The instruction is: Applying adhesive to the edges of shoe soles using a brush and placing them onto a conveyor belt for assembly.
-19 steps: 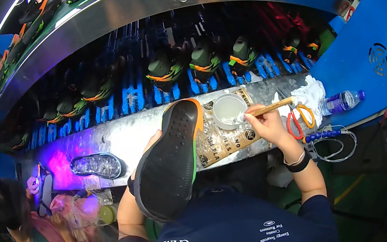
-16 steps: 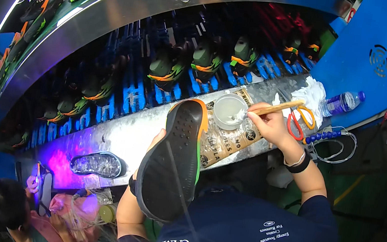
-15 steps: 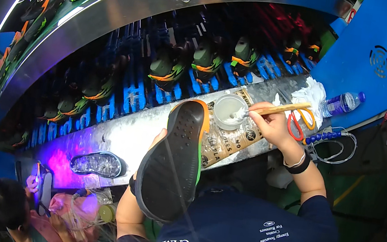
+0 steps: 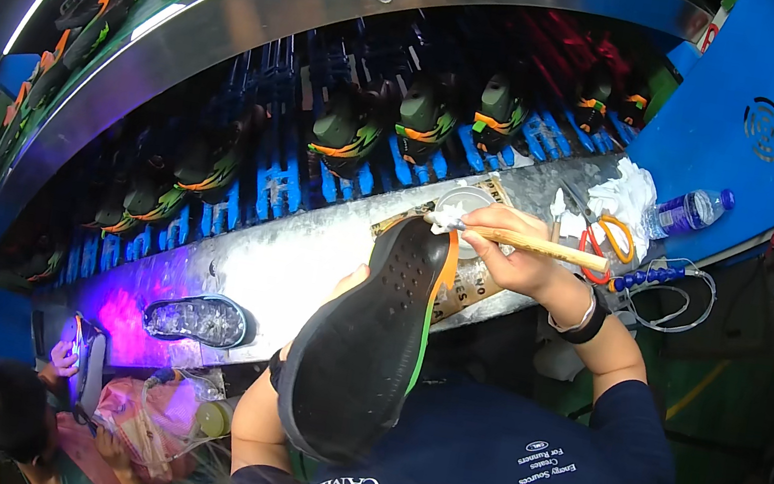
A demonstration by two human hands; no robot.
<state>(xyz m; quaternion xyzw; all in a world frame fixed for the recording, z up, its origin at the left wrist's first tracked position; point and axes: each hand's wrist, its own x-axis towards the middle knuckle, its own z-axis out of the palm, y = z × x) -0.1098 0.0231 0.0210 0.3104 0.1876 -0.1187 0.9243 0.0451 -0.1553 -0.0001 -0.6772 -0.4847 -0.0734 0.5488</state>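
Note:
My left hand [image 4: 352,282], mostly hidden behind a shoe [image 4: 356,339], grips it from its left side. Its black underside faces up, with a row of small dimples near the far end and orange and green along the right edge. In my right hand [image 4: 517,266] is a brush with a light wooden handle [image 4: 548,248]. The white, wet-looking bristles meet the far end of the shoe or hover just over it; I cannot tell which. Right behind the brush stands a clear round tub [image 4: 467,198] on brown printed paper [image 4: 468,290], partly covered by my hand.
Scissors with red and orange handles [image 4: 622,241], crumpled white cloth [image 4: 625,194] and a plastic bottle [image 4: 695,212] lie at the right. A moulded sole-shaped tray [image 4: 197,321] rests on the bench's left. Several shoes [image 4: 345,129] stand on blue racks beyond. A co-worker [image 4: 16,411] sits lower left.
My right hand has brought the brush from inside the tub to the far end of the shoe. The shoe has shifted slightly right and down in view.

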